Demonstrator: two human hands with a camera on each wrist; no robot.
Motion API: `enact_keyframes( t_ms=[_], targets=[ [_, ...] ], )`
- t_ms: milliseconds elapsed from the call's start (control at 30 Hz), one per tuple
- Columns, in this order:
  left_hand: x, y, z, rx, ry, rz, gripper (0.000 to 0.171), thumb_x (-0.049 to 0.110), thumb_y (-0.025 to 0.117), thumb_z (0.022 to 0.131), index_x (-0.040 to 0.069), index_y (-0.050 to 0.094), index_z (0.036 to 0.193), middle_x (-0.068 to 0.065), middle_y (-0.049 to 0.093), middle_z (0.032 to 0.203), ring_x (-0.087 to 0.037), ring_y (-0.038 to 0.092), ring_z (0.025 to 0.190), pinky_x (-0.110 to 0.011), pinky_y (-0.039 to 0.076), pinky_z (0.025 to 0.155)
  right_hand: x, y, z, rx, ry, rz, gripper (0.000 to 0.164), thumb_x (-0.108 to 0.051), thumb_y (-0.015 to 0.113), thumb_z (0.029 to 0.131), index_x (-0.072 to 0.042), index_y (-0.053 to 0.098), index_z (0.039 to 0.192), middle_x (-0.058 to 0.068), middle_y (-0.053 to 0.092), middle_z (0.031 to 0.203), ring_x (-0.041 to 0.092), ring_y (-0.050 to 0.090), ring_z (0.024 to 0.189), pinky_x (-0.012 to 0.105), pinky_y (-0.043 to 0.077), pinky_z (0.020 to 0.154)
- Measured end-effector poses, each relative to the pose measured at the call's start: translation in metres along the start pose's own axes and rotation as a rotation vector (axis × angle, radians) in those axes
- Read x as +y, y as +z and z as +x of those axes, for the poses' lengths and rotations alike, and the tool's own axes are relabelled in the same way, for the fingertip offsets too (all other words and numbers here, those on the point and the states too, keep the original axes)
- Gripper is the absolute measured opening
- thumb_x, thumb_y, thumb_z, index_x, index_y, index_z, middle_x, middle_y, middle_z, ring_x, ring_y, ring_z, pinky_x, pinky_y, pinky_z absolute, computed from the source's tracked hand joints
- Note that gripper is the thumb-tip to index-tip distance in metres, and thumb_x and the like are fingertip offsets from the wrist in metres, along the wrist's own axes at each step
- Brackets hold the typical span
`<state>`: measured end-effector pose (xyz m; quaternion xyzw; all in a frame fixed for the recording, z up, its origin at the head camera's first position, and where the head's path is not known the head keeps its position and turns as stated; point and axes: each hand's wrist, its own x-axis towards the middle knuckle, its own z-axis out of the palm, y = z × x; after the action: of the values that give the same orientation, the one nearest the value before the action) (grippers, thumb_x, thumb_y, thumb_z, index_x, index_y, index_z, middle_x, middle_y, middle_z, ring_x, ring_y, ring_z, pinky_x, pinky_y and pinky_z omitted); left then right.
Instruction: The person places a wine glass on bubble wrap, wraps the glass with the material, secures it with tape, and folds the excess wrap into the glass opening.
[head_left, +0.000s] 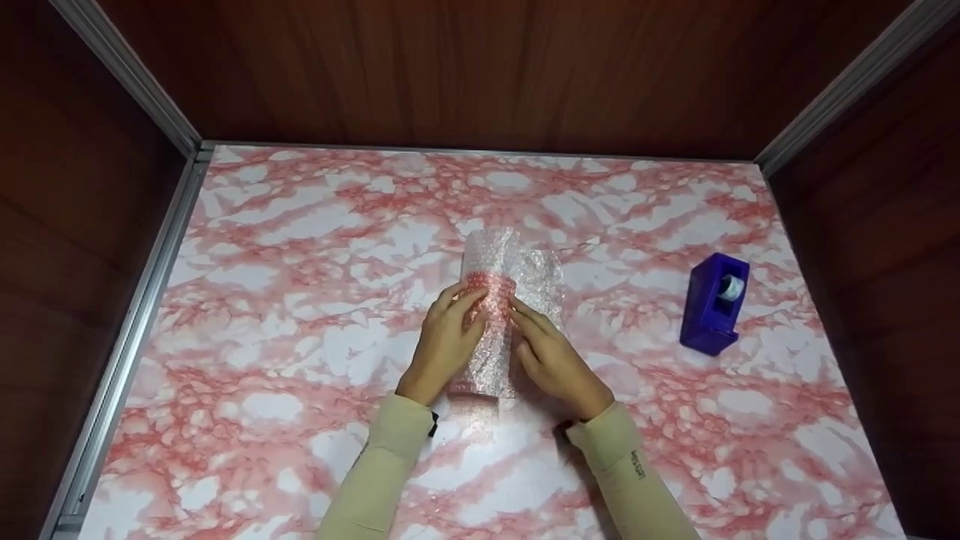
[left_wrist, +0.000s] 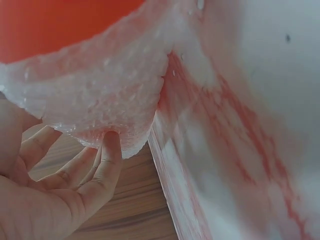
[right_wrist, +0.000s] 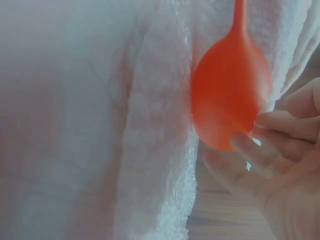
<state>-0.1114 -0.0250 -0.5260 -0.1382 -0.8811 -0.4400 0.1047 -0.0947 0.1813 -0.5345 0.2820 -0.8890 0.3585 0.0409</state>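
Observation:
Mid-table in the head view, a sheet of clear bubble wrap (head_left: 486,367) is folded around an orange spoon (head_left: 491,289), which shows through it as a reddish patch. The right wrist view gives the spoon's rounded bowl (right_wrist: 227,95) and thin neck, with wrap on both sides. My left hand (head_left: 451,330) holds the rolled part of the wrap from the left, its fingers bent against the layers (left_wrist: 95,115). From the other side my right hand (head_left: 551,356) touches the roll's right edge with extended fingertips. A loose flap (head_left: 541,281) of wrap lies to the right of the roll.
A purple tape dispenser (head_left: 712,307) with a roll of tape stands on the right of the red-and-white marbled table (head_left: 300,405). Dark wood-look panels (head_left: 480,75) with metal edging enclose the back and both sides.

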Motion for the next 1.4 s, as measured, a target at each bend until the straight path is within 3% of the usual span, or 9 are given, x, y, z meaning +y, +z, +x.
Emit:
enact_keyframes(
  t_ms=[100,267,500,767,967,1200,1400],
  targets=[
    [-0.0007,-0.0001,0.0006,-0.001,-0.002,-0.005,0.041,0.017,0.069,0.096,0.005,0.062,0.135,-0.018,0.052,0.141,-0.034,0.050,0.129,-0.043,0.039,0.108,0.0008,0.0008,0.0000,-0.003,0.010,0.024,0.057,0.000,0.053,0.099,-0.007,0.039,0.154,0.010,0.036,0.158,0.024,0.036,0.142,0.039,0.030,0.114],
    [-0.0020,-0.0010,-0.0002,-0.006,-0.037,-0.020,0.048,0.018,0.068,0.096,0.003,0.057,0.140,-0.020,0.052,0.140,-0.035,0.052,0.127,-0.044,0.041,0.106,0.0017,0.0037,-0.0004,-0.018,0.027,0.022,0.052,-0.021,0.050,0.106,-0.013,0.037,0.156,0.008,0.033,0.159,0.025,0.036,0.142,0.041,0.032,0.113],
    [-0.0026,-0.0035,-0.0024,-0.084,-0.119,-0.055,0.048,0.026,0.061,0.100,0.015,0.053,0.147,-0.018,0.053,0.140,-0.035,0.052,0.127,-0.049,0.043,0.104,0.0045,0.0044,-0.0028,-0.090,0.070,0.071,0.057,-0.028,0.046,0.108,-0.015,0.026,0.160,0.004,0.022,0.164,0.024,0.031,0.144,0.043,0.031,0.113],
    [-0.0020,-0.0022,-0.0025,-0.068,-0.094,-0.048,0.046,0.019,0.059,0.100,0.012,0.054,0.146,-0.020,0.054,0.138,-0.035,0.054,0.125,-0.048,0.044,0.103,0.0056,0.0031,-0.0034,-0.114,0.092,0.077,0.060,-0.030,0.046,0.108,-0.014,0.022,0.161,0.005,0.019,0.165,0.026,0.036,0.142,0.043,0.033,0.112],
    [0.0006,-0.0010,-0.0038,-0.047,-0.072,-0.064,0.042,0.013,0.055,0.102,0.011,0.055,0.144,-0.019,0.054,0.140,-0.034,0.052,0.128,-0.046,0.042,0.105,0.0055,0.0029,-0.0038,-0.089,0.098,0.079,0.060,-0.027,0.047,0.108,-0.009,0.024,0.160,0.009,0.020,0.164,0.029,0.030,0.144,0.044,0.028,0.115],
    [0.0019,0.0012,-0.0048,-0.043,-0.050,-0.048,0.041,0.013,0.059,0.100,0.008,0.058,0.141,-0.020,0.053,0.140,-0.036,0.055,0.124,-0.045,0.043,0.104,0.0058,0.0051,-0.0058,-0.032,0.057,0.031,0.056,-0.018,0.051,0.106,0.000,0.031,0.155,0.019,0.027,0.158,0.031,0.039,0.137,0.043,0.044,0.103],
    [0.0018,0.0011,-0.0040,-0.048,-0.039,-0.028,0.041,0.017,0.060,0.101,0.007,0.058,0.140,-0.021,0.052,0.140,-0.037,0.056,0.123,-0.046,0.045,0.102,0.0064,0.0044,-0.0069,-0.080,0.104,0.068,0.059,-0.025,0.047,0.108,-0.003,0.026,0.158,0.016,0.027,0.159,0.031,0.032,0.143,0.046,0.033,0.112]
  ],
)
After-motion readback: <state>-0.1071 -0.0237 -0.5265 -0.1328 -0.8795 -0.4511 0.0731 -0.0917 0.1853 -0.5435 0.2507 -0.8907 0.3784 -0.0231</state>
